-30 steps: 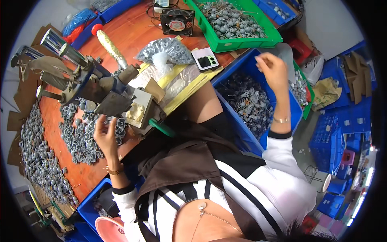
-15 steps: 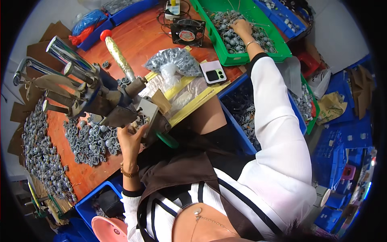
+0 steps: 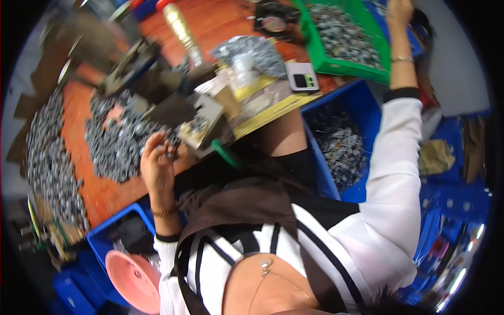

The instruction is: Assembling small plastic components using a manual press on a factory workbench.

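Observation:
My left hand [image 3: 158, 167] is just left of the metal block [image 3: 207, 118] of a hand press, apart from it. Its fingers are curled, with a small grey part [image 3: 170, 152] at their tips, blurred. A heap of grey parts [image 3: 113, 149] lies on the table beyond that hand. My right arm is stretched out to the far right. There my right hand [image 3: 400, 13] is over a blue tray [image 3: 415, 44], past the green crate [image 3: 344, 66] of grey pieces. Its fingers are smeared and partly cut off by the picture's upper edge.
The press has a gold-wrapped lever [image 3: 179, 29]. Near it lie a clear bag of grey parts [image 3: 254, 55], a phone [image 3: 302, 77] and a small fan [image 3: 273, 22]. A blue bin [image 3: 373, 121] stands by my thigh. A pink bowl [image 3: 128, 278] is at the lower left.
My left hand has drawn back from the press block toward the left. My right hand has left the green crate and moved right to the blue tray. The whole view has shifted.

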`<action>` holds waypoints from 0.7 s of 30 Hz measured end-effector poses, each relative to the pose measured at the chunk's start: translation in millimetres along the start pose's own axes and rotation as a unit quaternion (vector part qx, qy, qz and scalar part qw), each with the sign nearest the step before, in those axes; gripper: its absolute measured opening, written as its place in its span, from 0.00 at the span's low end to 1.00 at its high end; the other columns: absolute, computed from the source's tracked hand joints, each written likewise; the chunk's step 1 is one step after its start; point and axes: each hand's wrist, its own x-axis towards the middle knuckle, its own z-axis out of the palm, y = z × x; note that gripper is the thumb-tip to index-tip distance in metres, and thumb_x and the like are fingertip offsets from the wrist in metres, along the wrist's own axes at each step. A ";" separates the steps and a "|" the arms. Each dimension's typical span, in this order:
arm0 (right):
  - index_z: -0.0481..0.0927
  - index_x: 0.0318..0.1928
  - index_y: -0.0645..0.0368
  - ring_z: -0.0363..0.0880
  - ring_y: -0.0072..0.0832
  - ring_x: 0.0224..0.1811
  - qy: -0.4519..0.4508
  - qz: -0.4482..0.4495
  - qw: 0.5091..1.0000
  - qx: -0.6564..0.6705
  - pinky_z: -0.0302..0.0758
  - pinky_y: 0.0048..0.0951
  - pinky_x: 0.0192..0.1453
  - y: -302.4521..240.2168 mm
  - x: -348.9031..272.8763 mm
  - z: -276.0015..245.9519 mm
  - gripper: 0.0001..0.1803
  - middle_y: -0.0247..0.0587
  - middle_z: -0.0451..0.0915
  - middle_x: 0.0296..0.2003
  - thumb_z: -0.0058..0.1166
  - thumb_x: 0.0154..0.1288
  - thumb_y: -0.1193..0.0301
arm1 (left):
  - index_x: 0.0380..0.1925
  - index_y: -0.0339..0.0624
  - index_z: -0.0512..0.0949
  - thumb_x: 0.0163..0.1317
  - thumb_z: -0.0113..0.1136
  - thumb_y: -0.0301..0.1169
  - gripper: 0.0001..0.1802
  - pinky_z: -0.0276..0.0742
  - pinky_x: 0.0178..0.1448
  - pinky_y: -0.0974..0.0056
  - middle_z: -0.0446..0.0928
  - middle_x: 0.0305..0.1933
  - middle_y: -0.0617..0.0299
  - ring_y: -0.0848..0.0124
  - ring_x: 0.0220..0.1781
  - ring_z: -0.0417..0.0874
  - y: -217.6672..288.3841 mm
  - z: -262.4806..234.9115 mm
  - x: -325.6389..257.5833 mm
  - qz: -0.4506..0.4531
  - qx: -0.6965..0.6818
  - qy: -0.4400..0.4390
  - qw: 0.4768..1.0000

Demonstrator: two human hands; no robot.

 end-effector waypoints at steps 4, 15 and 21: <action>0.82 0.39 0.62 0.80 0.24 0.41 -0.257 0.240 0.934 0.054 0.76 0.26 0.48 88.7 -30.4 -23.2 0.13 0.39 0.84 0.41 0.51 0.68 0.65 | 0.50 0.31 0.71 0.55 0.49 0.14 0.20 0.74 0.53 0.63 0.73 0.52 0.52 0.64 0.49 0.75 7.8 -13.5 7.8 0.024 -0.006 0.008 1.000; 0.78 0.40 0.66 0.76 0.23 0.35 -0.121 0.122 0.962 0.213 0.72 0.21 0.40 -123.5 -79.7 -79.7 0.08 0.38 0.78 0.30 0.49 0.69 0.73 | 0.54 0.29 0.65 0.63 0.40 0.16 0.18 0.62 0.73 0.49 0.62 0.64 0.37 0.47 0.69 0.61 14.8 12.6 -11.8 -0.074 -0.385 -0.061 0.918; 0.75 0.29 0.58 0.70 0.13 0.17 -0.537 0.321 0.710 0.323 0.64 0.13 0.18 -262.1 -188.7 -61.5 0.10 0.28 0.73 0.19 0.54 0.66 0.67 | 0.55 0.34 0.64 0.63 0.41 0.21 0.19 0.63 0.71 0.47 0.66 0.62 0.39 0.47 0.68 0.64 -19.9 43.7 -27.5 -0.006 -0.289 -0.077 0.954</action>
